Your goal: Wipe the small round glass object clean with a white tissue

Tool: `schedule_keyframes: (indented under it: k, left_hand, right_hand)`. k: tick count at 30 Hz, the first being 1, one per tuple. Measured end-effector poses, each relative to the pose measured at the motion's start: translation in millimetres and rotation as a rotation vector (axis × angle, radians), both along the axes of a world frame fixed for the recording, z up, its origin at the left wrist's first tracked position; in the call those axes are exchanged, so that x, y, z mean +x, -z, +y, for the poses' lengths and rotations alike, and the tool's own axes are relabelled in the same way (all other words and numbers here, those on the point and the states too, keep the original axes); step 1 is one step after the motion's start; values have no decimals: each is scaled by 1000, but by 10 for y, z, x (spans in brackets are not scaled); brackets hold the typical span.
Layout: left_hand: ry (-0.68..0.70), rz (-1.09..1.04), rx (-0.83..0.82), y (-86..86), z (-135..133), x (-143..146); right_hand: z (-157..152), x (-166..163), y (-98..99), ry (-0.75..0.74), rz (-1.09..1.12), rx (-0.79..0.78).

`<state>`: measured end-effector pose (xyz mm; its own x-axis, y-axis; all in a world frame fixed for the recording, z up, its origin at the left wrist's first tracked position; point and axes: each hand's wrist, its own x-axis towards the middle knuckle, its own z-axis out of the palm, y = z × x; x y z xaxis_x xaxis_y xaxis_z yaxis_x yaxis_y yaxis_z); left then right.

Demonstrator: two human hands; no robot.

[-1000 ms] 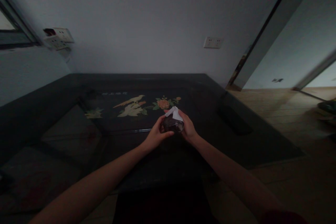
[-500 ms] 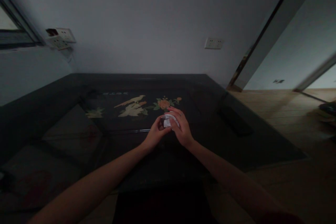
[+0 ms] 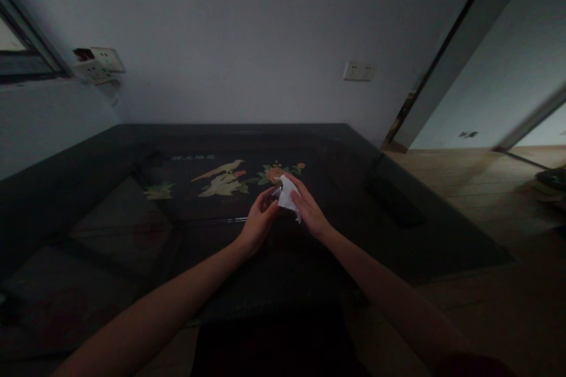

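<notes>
The room is dim. My left hand [image 3: 257, 222] is closed around a small dark object [image 3: 270, 199] that I cannot make out clearly; it showed as a small glass-like vessel earlier. My right hand [image 3: 309, 210] pinches a crumpled white tissue [image 3: 288, 197] and presses it against that object. Both hands meet above the middle of a dark glass-topped table [image 3: 345, 247], just in front of its painted bird and flower panel [image 3: 230, 179].
A dark flat object [image 3: 393, 200] lies on the table's right side. A white wall with a socket plate [image 3: 359, 71] stands behind. A socket box [image 3: 95, 65] hangs at the left. A wooden floor [image 3: 486, 188] and doorway lie to the right.
The dark vessel, plainly seen a second ago, is now mostly hidden in my left hand. My right hand has shifted the tissue over and around it, ending on its right side.
</notes>
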<state>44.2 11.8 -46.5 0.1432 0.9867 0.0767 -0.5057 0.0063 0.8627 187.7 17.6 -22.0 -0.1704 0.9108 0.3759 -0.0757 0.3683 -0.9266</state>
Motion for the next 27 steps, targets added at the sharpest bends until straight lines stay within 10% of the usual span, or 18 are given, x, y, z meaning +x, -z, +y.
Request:
schedule_keyframes:
  k: [16, 27]
  left_hand:
    - [86, 129, 120, -27, -81, 35]
    - [10, -16, -40, 8, -16, 19]
  right_hand:
    - [2, -11, 10, 133, 56, 24]
    - [-52, 53, -26, 30, -260, 338]
